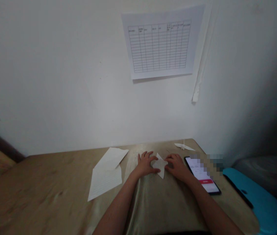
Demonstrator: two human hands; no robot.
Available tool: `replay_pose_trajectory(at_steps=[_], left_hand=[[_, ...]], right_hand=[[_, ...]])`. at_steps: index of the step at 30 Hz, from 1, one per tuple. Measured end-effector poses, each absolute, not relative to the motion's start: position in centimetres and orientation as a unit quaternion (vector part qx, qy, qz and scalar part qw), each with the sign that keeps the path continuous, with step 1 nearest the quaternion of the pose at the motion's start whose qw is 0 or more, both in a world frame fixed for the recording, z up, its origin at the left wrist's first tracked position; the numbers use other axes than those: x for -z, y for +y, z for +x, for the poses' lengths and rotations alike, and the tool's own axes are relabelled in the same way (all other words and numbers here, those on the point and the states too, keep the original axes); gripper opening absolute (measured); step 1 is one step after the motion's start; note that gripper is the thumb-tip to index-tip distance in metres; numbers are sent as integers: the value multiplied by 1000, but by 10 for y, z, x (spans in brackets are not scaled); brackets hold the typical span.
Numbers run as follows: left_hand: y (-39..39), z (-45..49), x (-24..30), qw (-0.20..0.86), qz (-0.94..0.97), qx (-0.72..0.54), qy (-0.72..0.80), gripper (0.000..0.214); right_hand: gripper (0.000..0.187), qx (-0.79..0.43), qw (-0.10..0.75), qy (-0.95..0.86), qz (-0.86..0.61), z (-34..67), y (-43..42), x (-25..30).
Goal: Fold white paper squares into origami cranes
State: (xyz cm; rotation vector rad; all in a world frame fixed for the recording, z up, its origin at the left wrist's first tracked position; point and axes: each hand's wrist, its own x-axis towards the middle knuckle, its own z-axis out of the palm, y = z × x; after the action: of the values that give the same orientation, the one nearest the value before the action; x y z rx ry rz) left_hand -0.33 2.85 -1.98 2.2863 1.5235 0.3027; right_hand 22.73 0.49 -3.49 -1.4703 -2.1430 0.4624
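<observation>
A small white folded paper [160, 165] with pointed corners lies on the table between my two hands. At its left side, my left hand [146, 164] grips it with thumb and index finger, while the other fingers are spread toward the wall. My right hand [177, 166] has its fingers curled in and pinches the paper's right corner. Parts of the paper's side edges are hidden under the fingertips.
Two larger white paper sheets [106, 179] overlap on the table [55, 186] to the left. A phone [209, 186] with a lit screen lies at the right, near a small paper scrap [184, 147]. A blue stool or chair part [258, 199] stands beyond the table's right edge. A printed chart [160, 49] hangs on the wall.
</observation>
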Motion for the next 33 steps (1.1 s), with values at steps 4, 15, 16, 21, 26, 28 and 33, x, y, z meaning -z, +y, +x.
replay_pose_trajectory(at_steps=[4, 15, 16, 21, 26, 28, 33], left_hand=[[31, -4, 24, 183, 813, -111, 542, 71], [33, -5, 30, 178, 813, -113, 542, 75], [33, -5, 29, 178, 814, -112, 542, 75], [30, -3, 21, 181, 813, -95, 545, 81], [26, 2, 16, 186, 813, -68, 547, 91], [25, 3, 15, 184, 814, -62, 547, 94], [23, 4, 14, 184, 818, -52, 543, 100]], right_hand=[[31, -151, 255, -786, -542, 225, 5, 37], [31, -136, 250, -775, -564, 221, 9, 43], [31, -136, 248, -775, -565, 221, 10, 44], [35, -140, 236, -772, -573, 220, 12, 44], [37, -147, 234, -771, -574, 220, 11, 42], [37, -147, 235, -771, -573, 220, 11, 42], [37, -145, 234, -768, -579, 219, 11, 41]])
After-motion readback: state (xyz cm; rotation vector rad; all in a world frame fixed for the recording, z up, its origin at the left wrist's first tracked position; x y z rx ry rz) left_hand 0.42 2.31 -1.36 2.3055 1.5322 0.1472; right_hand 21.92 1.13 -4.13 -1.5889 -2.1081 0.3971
